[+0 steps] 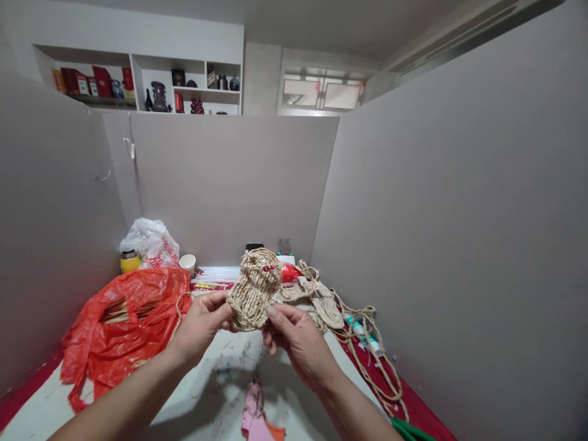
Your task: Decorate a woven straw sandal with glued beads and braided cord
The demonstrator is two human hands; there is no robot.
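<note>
A small woven figure (255,291) of coiled straw-coloured cord, with two red bead-like dots near its top right, is held up above the table. My left hand (202,318) pinches its lower left edge between thumb and fingers. At the lower right edge, my right hand (294,337) grips it with the thumb in front; some of its fingers are hidden behind. Below the hands, a pink glue gun (254,411) with an orange trigger lies on the white table surface (206,392).
A red plastic bag (124,331) with flat brown strips lies left, near a white bag (151,242), a yellow jar (130,262) and a white cup (187,263). Coiled rope (326,306) trails along the right side. Grey partitions (229,184) enclose the table.
</note>
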